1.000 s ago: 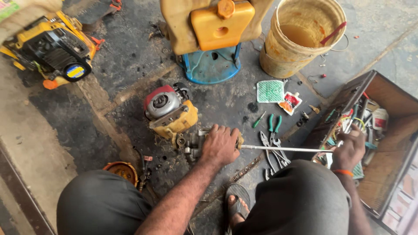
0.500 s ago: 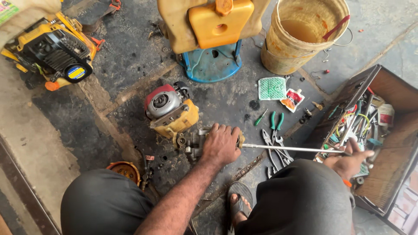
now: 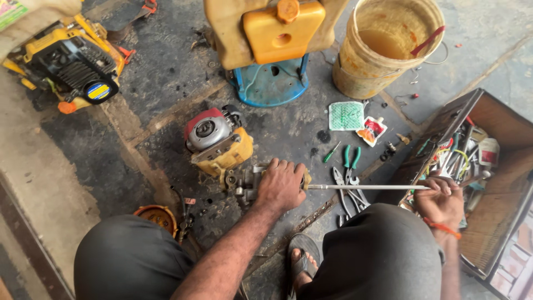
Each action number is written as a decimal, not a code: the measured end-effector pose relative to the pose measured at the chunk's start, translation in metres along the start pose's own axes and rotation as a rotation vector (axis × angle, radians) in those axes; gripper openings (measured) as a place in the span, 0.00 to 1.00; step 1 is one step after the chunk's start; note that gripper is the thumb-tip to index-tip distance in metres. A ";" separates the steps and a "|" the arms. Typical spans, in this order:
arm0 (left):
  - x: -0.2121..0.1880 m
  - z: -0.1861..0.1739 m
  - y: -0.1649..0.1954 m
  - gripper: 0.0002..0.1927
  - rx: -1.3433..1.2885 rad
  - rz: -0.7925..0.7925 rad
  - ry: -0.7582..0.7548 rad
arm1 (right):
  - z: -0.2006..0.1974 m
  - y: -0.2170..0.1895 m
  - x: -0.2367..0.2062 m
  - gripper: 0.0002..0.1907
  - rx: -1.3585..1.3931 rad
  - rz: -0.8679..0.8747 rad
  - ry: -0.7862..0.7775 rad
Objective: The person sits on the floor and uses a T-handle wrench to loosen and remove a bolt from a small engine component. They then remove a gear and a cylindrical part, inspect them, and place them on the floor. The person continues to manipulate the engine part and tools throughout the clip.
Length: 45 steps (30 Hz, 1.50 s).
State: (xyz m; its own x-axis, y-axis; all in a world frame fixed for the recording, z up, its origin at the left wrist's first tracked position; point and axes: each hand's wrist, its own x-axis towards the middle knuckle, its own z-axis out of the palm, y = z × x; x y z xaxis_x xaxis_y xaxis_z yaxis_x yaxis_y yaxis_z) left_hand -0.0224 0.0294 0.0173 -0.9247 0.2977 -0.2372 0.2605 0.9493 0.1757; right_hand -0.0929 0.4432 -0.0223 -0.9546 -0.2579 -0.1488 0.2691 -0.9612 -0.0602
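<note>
Carburettor block [image 3: 244, 183] beside the small yellow engine [image 3: 217, 141]: left hand [image 3: 282, 185] clamps it; right hand [image 3: 441, 201] grips the long metal rod [image 3: 366, 187] closed—keep rod level, block pinned.

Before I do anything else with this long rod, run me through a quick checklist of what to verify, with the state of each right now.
1. Left hand steadying the metal part beside the small engine: ok, palm rests on it.
2. Right hand gripping the far end of the long rod: ok.
3. Rod seated at the part: cannot tell, the left hand hides the joint.
4. Rod level and straight: ok.
5. Pliers lying under the rod: not ok, they crowd it.
6. Toolbox open beside the right hand: ok.
</note>
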 end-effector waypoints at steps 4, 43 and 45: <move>-0.003 -0.002 0.000 0.18 -0.077 -0.004 -0.025 | 0.016 -0.018 0.003 0.09 -0.555 0.132 0.534; -0.015 0.002 -0.009 0.28 0.027 -0.007 0.041 | -0.001 0.055 0.025 0.24 -1.222 -0.981 0.266; -0.015 0.001 -0.008 0.28 0.027 0.010 0.027 | -0.008 0.050 0.014 0.29 -1.008 -0.863 0.398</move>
State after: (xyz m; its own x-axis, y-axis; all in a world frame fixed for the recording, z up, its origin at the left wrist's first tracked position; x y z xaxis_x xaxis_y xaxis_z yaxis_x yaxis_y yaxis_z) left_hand -0.0101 0.0171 0.0182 -0.9292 0.3043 -0.2096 0.2764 0.9489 0.1522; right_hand -0.0917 0.3919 -0.0353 -0.8100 0.5850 0.0416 -0.2443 -0.2721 -0.9307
